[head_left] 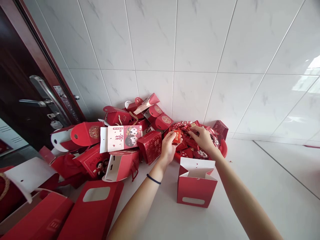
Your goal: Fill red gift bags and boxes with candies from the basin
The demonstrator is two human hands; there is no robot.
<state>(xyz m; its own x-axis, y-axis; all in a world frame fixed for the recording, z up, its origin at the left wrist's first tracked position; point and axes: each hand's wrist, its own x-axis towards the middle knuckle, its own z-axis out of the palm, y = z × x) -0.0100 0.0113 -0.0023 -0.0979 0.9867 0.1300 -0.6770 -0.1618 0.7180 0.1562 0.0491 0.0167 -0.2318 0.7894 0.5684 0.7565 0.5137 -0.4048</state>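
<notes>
My left hand [168, 146] is closed on a small red candy packet [177, 136] just left of a red basin [223, 149] heaped with red wrapped candies [190, 146]. My right hand [203, 137] reaches into that heap, fingers curled down onto the candies; what they grip is hidden. An open red gift box [195, 182] with white flaps stands upright on the white floor just in front of the basin, between my forearms.
A pile of red gift boxes [120, 143] lies left of the basin against the white tiled wall [175, 50]. Flat red boxes [92, 210] lie at the lower left. A dark door with a metal handle [40, 90] stands at left.
</notes>
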